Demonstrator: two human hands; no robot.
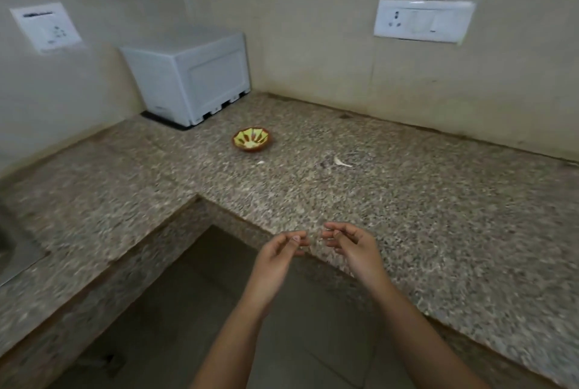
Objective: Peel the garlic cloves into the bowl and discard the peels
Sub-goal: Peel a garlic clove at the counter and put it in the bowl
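Note:
A small brown bowl (252,139) with a yellow-green patterned inside sits on the speckled granite counter (438,216), near the back corner. A white garlic clove (341,162) lies on the counter to the bowl's right, and a tiny white scrap (260,162) lies just in front of the bowl. My left hand (283,247) and my right hand (347,241) hover side by side over the counter's front edge, well short of the clove. Their fingers are loosely curled. I see nothing held in either; the frame is blurred.
A white boxy appliance (191,78) stands in the back left corner. Socket plates sit on the left wall (47,28) and the back wall (423,20). The counter is L-shaped, with a sink's edge (12,250) at far left and the floor below my arms.

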